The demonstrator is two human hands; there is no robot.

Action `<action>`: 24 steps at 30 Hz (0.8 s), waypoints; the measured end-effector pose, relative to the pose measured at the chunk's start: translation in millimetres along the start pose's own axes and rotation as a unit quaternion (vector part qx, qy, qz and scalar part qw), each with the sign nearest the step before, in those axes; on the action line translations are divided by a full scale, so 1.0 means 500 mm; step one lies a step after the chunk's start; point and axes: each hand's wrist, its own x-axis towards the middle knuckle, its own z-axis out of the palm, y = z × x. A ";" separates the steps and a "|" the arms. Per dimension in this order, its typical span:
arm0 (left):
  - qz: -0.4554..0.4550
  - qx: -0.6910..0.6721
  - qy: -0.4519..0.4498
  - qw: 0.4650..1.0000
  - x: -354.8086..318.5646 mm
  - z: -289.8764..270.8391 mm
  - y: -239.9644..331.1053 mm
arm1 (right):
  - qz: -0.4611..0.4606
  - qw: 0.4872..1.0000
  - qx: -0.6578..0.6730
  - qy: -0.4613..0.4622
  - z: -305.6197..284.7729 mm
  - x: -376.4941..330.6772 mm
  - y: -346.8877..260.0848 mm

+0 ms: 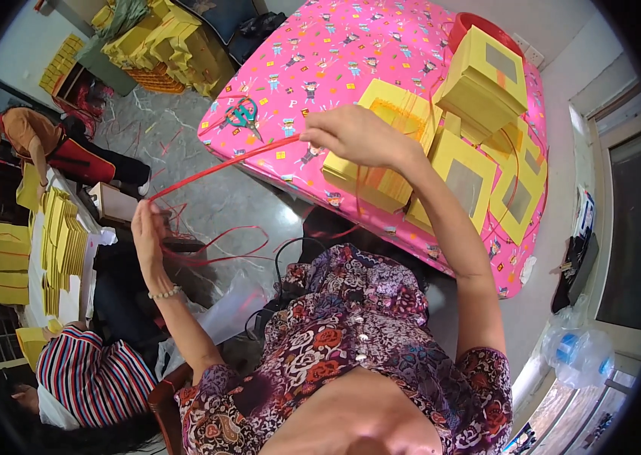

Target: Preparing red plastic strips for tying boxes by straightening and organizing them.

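Observation:
A red ribbon [225,164] runs taut and slanting between my two hands. My left hand [147,226], lower and to the left, pinches one end of the stretch. My right hand [360,136] grips the other end, raised over the edge of the pink table. Loose loops of the ribbon hang below my left hand over the floor. Just beyond the taut stretch lie teal-handled scissors [243,115] on the pink patterned tablecloth [290,83]. Beside my right hand sits a stack of yellow paper pieces [369,178], partly hidden by my wrist.
More yellow stacks [483,83] with grey panels stand at the table's right, by a red basin [479,30]. At left, two people work at a table with yellow stacks [62,235]. Red and white scraps litter the grey floor [176,121]. A plastic bottle [578,353] hangs at right.

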 end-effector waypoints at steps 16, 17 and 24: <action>0.161 0.033 -0.292 0.942 -0.050 0.307 0.083 | -0.027 0.998 -0.044 -0.046 0.105 0.030 -0.103; 0.163 0.033 -0.292 0.942 -0.050 0.304 0.077 | -0.027 0.998 -0.045 -0.046 0.101 0.025 -0.098; 0.163 0.271 -0.189 0.930 -0.068 0.259 0.040 | 0.010 0.996 -0.034 -0.077 0.060 -0.006 -0.059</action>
